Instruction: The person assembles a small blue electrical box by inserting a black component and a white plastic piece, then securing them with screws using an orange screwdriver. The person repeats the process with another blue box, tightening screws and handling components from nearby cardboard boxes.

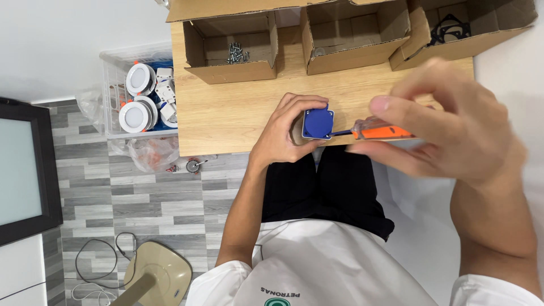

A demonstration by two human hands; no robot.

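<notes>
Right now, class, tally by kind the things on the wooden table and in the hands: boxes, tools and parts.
Cardboard boxes: 3
Orange-handled screwdriver: 1
Blue square part: 1
Total: 5

1. A brown cardboard box [231,48], open at the top, sits at the upper centre-left of the frame on the wooden table [226,113], with small metal screws [238,52] inside.
2. A second open brown cardboard box [354,37] stands just right of it, at the top centre.
3. A third open cardboard box [470,28] lies at the upper right, tilted, with black parts [450,28] inside.
4. A dark-framed screen [20,170] with a pale grey-green face stands at the left edge.
5. A crumpled clear plastic bag [148,153] lies on the floor, left of centre.
</notes>
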